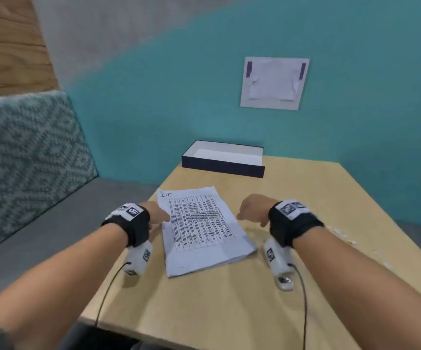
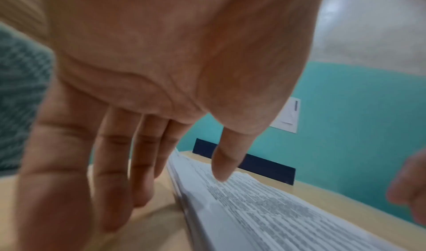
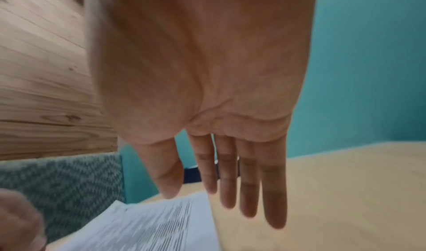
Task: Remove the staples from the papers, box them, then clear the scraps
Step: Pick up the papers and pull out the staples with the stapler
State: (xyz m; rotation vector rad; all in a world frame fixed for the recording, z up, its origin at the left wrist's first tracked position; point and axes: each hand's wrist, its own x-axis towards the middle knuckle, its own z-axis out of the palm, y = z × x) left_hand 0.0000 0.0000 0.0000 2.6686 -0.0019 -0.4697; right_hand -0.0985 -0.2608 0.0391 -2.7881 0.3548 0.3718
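Observation:
A stack of printed papers [image 1: 201, 228] lies on the wooden table [image 1: 229, 299], slightly askew. No staple can be made out on it. My left hand [image 1: 160, 218] is at the stack's left edge; in the left wrist view its thumb tip touches the top sheet [image 2: 265, 209] and its straight fingers [image 2: 110, 182] hang beside the stack over the table. My right hand [image 1: 251, 209] hovers just right of the stack, and its straight fingers [image 3: 251, 191] hold nothing. An open dark blue box [image 1: 223, 157] with a white inside sits at the table's far edge.
Small white paper scraps [image 1: 343, 234] lie along the table's right side. A patterned bench seat [image 1: 27, 160] is to the left. A teal wall [image 1: 355, 122] with a taped sheet [image 1: 275, 83] stands behind the table.

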